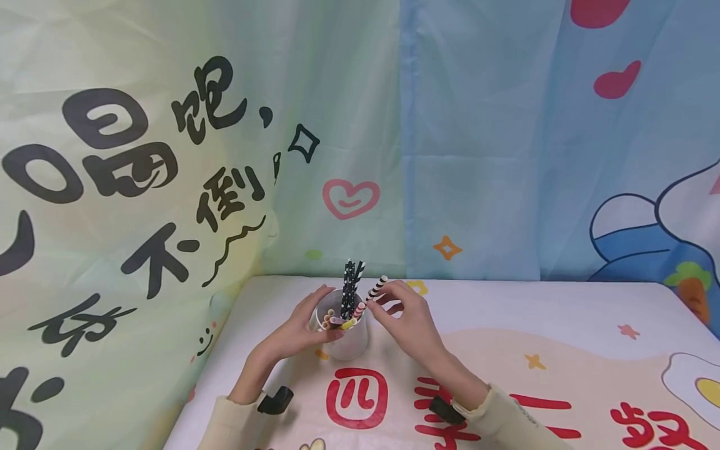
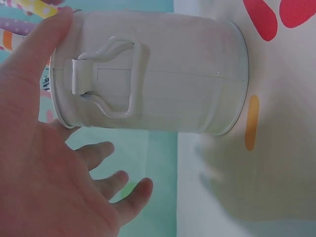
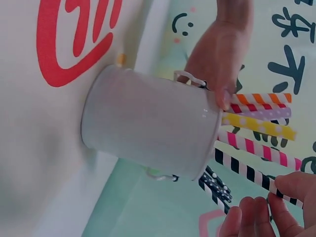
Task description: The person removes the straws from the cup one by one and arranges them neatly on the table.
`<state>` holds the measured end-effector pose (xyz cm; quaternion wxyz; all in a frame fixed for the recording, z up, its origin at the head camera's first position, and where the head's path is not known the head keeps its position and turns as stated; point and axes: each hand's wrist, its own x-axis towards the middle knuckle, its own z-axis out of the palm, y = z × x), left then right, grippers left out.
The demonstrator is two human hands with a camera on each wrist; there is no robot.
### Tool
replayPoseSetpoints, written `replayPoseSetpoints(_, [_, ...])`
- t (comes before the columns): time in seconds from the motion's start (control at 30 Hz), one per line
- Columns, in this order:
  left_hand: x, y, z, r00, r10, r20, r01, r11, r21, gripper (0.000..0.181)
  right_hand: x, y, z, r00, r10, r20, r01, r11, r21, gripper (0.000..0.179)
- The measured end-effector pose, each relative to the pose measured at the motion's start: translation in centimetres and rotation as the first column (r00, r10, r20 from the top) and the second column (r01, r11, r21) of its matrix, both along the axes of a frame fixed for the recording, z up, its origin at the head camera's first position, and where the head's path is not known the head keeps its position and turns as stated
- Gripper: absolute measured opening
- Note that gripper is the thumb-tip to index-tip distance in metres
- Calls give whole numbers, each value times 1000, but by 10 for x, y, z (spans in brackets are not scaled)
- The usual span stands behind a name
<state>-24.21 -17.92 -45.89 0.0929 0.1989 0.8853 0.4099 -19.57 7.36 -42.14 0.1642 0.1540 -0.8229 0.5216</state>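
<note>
We are facing a printed table with the can standing upright on it, a curtain hanging behind the can and red lettering lying in front. The head view is showing the can's mouth; the wrist views are showing its handles, which the head view is not. We are counting one can, two handles, one yellow straw and one lilac straw; the dotted black straws are bunching too tightly to count. The left hand is gripping the can's rim, thumb over the edge, three fingers spreading. The right hand, beside the can, is pinching a striped black straw between thumb and fingertips.
</note>
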Motion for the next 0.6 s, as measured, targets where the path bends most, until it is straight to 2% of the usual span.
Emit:
replayPoseSetpoints(0.23, [0,0,0,1000,0,10,0,1000,10,90,2,8,7,1000,-5,20,5,1000,-13,20])
replayPoseSetpoints(0.6, [0,0,0,1000,2,12,-2,1000,5,89,3,22,18,1000,-25,-6,24,999,-46,19])
